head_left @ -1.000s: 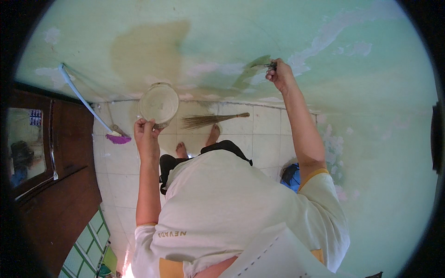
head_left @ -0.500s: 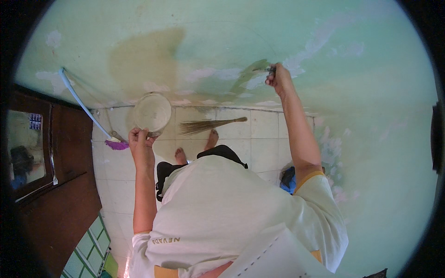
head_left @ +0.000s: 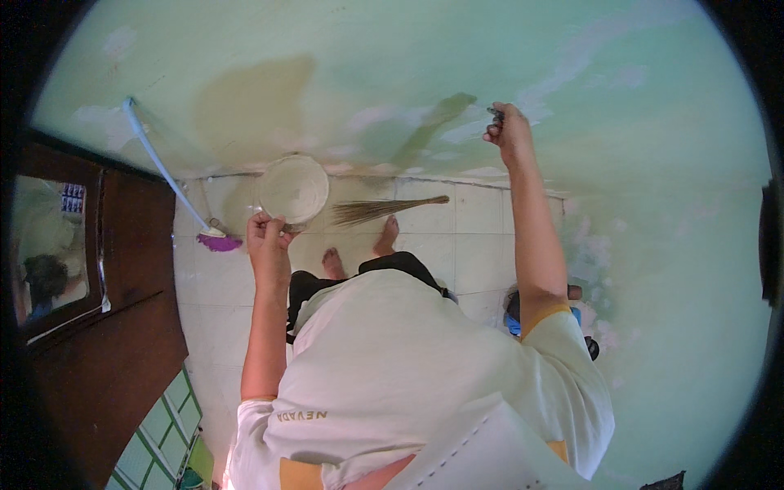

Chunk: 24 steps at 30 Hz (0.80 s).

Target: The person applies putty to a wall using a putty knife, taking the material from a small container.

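Note:
My left hand [head_left: 269, 238] grips the edge of a round, off-white plastic container [head_left: 292, 188] with a pale coating inside, held low in front of the wall. My right hand [head_left: 510, 134] is raised at the right, closed on a small dark scraper [head_left: 496, 116], its blade largely hidden. It is close to the green wall [head_left: 392, 57], which has pale patches and smears; whether the scraper touches it, I cannot tell. A shadow of the hand and tool falls on the wall left of them.
A twig broom [head_left: 390, 207] lies on white floor tiles [head_left: 425, 249] by my bare feet. A purple-headed broom [head_left: 156, 159] leans at the left, beside a dark wooden cabinet [head_left: 114, 327] with glass. A blue-and-dark object [head_left: 513, 314] sits at the right, partly behind my arm.
My right hand and the scraper have shifted to the right, away from their shadow. The container dipped half a second ago and is now slightly higher and further right.

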Each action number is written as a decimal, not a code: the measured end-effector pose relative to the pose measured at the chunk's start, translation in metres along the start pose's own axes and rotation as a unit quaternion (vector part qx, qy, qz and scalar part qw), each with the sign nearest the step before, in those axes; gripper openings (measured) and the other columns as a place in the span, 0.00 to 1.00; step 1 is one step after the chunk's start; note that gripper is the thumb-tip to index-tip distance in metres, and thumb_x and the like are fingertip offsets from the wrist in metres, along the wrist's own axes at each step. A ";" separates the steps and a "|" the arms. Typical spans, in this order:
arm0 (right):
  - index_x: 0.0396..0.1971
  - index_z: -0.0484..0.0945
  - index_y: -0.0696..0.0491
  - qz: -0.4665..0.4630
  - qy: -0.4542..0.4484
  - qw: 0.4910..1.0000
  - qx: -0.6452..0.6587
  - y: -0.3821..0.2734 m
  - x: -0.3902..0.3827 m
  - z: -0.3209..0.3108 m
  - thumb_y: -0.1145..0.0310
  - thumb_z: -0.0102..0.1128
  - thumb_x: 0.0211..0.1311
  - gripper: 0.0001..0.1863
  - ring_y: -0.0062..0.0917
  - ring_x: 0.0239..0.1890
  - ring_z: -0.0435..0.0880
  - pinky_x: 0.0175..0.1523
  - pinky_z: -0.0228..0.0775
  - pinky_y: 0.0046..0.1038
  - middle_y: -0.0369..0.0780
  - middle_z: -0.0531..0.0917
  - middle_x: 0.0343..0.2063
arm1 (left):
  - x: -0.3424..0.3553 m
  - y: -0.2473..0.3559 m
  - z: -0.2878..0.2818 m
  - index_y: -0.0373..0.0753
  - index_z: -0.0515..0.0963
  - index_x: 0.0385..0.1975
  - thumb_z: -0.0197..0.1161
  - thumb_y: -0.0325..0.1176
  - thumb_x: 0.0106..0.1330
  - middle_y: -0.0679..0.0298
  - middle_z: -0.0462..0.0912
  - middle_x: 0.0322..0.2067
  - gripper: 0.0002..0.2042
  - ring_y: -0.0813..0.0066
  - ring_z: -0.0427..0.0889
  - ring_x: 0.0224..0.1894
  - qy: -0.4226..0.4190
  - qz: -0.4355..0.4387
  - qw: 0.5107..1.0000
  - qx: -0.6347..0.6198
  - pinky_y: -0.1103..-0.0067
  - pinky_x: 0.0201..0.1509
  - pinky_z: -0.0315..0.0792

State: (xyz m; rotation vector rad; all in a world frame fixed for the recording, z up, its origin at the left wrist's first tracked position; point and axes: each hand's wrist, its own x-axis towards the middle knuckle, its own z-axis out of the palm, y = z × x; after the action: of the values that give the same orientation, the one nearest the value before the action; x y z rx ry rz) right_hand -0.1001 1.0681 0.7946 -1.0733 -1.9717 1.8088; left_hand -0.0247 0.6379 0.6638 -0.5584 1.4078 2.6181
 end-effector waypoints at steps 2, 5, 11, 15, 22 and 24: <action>0.49 0.74 0.60 -0.041 -0.100 0.994 -0.022 -0.009 -0.040 -0.008 0.67 0.45 0.68 0.16 0.21 0.19 0.71 0.25 0.72 0.26 0.35 0.68 0.21 | -0.006 0.004 -0.007 0.41 0.66 0.39 0.60 0.25 0.64 0.66 0.69 0.37 0.10 0.77 0.72 0.38 -0.009 0.004 1.000 0.006 0.72 0.44 0.77; 0.52 0.74 0.60 -0.049 -0.178 0.983 -0.005 -0.009 -0.113 -0.007 0.69 0.46 0.69 0.16 0.22 0.19 0.72 0.25 0.72 0.25 0.36 0.72 0.24 | -0.011 0.008 -0.015 0.41 0.66 0.40 0.60 0.25 0.65 0.66 0.69 0.37 0.10 0.78 0.72 0.38 -0.014 0.010 0.999 0.041 0.74 0.43 0.77; 0.53 0.75 0.60 -0.078 -0.193 0.978 -0.019 0.014 -0.200 0.012 0.71 0.52 0.69 0.16 0.20 0.20 0.74 0.25 0.69 0.22 0.39 0.77 0.27 | -0.006 0.016 -0.024 0.40 0.68 0.45 0.62 0.26 0.64 0.66 0.69 0.41 0.13 0.76 0.74 0.40 -0.042 0.010 0.995 0.087 0.73 0.45 0.76; 0.52 0.75 0.61 -0.099 -0.221 0.965 -0.096 0.017 -0.234 -0.016 0.72 0.56 0.68 0.15 0.16 0.21 0.74 0.25 0.66 0.20 0.38 0.79 0.27 | -0.021 0.014 -0.015 0.41 0.67 0.45 0.63 0.26 0.64 0.69 0.69 0.38 0.14 0.80 0.73 0.38 -0.083 0.053 0.992 0.078 0.80 0.40 0.72; 0.49 0.78 0.60 -0.220 -0.216 0.949 -0.067 0.033 -0.284 -0.045 0.71 0.61 0.66 0.14 0.17 0.25 0.79 0.30 0.69 0.19 0.37 0.80 0.29 | -0.059 0.018 0.011 0.41 0.66 0.43 0.64 0.23 0.63 0.69 0.67 0.36 0.15 0.82 0.70 0.37 -0.164 0.082 0.972 0.144 0.81 0.41 0.70; 0.49 0.79 0.59 -0.219 -0.199 0.952 -0.081 0.038 -0.296 -0.054 0.71 0.61 0.66 0.14 0.18 0.26 0.80 0.32 0.71 0.20 0.38 0.81 0.30 | -0.069 0.024 0.016 0.41 0.65 0.43 0.65 0.23 0.62 0.70 0.66 0.36 0.15 0.82 0.68 0.37 -0.184 0.093 0.964 0.166 0.82 0.42 0.69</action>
State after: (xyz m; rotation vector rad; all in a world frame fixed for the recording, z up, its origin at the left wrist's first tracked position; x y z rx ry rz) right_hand 0.1522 0.9107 0.8535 -0.2645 -2.3812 1.7267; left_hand 0.0286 0.6428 0.7165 0.1018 1.7774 2.3622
